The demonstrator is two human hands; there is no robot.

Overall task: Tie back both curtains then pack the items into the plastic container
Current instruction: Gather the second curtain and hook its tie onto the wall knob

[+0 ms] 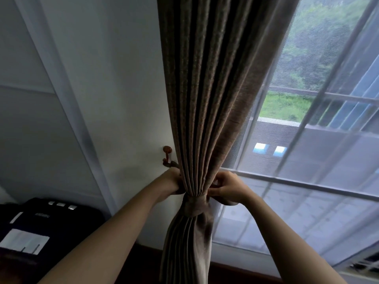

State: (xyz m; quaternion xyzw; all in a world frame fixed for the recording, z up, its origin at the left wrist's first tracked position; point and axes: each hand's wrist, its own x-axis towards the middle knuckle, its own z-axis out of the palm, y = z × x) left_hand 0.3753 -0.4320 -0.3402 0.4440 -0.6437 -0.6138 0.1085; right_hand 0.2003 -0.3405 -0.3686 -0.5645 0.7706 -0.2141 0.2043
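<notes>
Brown curtain gathered at the window's left edge, cinched by a matching tie-back.

Left hand tucked behind the bundle's wall side, grip hidden, cannot tell whether clenched or released. Right hand pinching the tie-back's end on the window side. Wall hook just beside the curtain's left edge. Bare wall to the left, sheer drape and window frame to the right.

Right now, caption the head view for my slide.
Both hands, left hand and right hand, cinch the tieback around the brown curtain beside a wall hook.
</notes>
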